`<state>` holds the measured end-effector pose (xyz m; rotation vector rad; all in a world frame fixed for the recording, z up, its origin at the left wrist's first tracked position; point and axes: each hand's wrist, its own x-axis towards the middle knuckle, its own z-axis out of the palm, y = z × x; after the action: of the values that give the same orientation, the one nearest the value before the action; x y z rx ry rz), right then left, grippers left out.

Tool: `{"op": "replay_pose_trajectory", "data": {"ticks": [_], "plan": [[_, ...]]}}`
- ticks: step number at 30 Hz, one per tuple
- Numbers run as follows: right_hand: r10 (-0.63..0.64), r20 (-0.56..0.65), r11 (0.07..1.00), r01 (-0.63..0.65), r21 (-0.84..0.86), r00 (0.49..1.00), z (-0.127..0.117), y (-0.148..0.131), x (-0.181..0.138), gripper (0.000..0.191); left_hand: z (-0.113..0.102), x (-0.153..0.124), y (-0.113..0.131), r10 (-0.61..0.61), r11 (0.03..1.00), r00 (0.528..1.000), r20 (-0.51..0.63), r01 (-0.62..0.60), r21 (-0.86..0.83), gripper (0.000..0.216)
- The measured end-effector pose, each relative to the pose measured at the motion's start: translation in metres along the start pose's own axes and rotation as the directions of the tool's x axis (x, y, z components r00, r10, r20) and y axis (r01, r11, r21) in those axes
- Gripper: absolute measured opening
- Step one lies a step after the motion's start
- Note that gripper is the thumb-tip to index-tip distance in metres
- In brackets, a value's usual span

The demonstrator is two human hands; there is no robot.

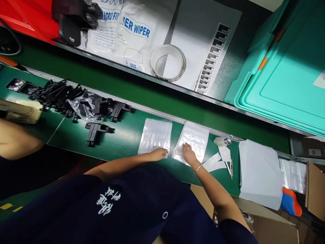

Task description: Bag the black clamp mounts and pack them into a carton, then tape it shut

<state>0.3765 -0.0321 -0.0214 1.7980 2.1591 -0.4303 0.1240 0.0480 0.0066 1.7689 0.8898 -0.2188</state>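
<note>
Two clear plastic bags lie side by side on the green belt. My left hand (158, 154) rests on the near edge of the left bag (155, 135), fingers stretched out together and lying flat. My right hand (188, 153), with a thin bracelet at the wrist, presses flat with spread fingers on the near part of the right bag (194, 137). Neither hand grips anything. Black plastic parts (95, 131) lie further left on the belt, away from both hands.
A pile of black parts with a crumpled clear bag (83, 105) lies at the left. Another person's arm (17, 140) reaches in at the far left. White sheets (259, 169), label strips with tweezers (230, 166), a tape roll (168, 62) and a teal bin (286, 71) lie to the right and behind.
</note>
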Motion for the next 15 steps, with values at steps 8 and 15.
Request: {"op": "replay_pose_trajectory", "data": {"ticks": [8,15], "plan": [[-0.04,0.044,0.998,0.042,-0.045,0.998,0.004,0.009,-0.001,0.059,0.01,0.033,0.027,0.068,0.997,0.996,0.051,-0.07,0.038,0.025],[-0.002,0.056,0.998,0.005,-0.055,0.998,0.003,-0.007,-0.004,0.062,0.0,0.055,0.036,0.05,0.999,0.999,0.02,-0.05,-0.011,0.023]]}}
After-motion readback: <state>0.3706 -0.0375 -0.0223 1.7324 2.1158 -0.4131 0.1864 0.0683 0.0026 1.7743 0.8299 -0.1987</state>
